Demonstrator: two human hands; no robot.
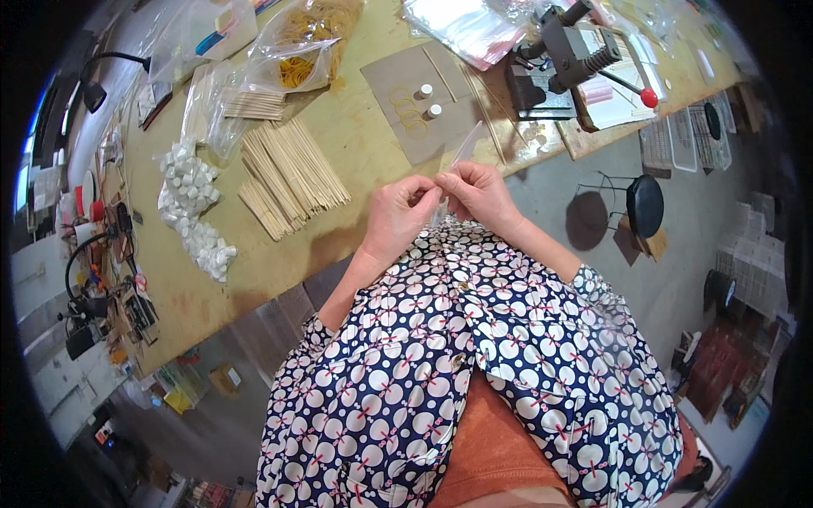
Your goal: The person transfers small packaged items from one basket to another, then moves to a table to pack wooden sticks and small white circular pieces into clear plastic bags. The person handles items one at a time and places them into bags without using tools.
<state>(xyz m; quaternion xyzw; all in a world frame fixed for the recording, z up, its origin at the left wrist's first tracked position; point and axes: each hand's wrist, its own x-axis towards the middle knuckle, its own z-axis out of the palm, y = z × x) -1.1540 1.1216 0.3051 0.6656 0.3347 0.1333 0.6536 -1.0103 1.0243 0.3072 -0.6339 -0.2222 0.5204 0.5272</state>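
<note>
My left hand [404, 209] and my right hand [481, 197] meet at the table's front edge, their fingertips pinching a clear plastic bag [467, 147] between them. Just beyond lies a grey-brown sheet [387, 82] bearing two white caps [432, 112], several yellow rubber bands [406, 114] and a thin wooden stick [439, 73]. More sticks [486, 114] lie at its right side. To the left of my hands is a large pile of wooden sticks [292, 171], with a heap of white caps [190, 203] farther left. Whether anything is inside the held bag cannot be told.
A bag of rubber bands [308, 60] and a plastic bin [184, 38] stand at the back left. Flat plastic bags [467, 28] lie at the back. A hand press [571, 60] with a red-knobbed lever stands right. A black round stool [645, 206] is on the floor.
</note>
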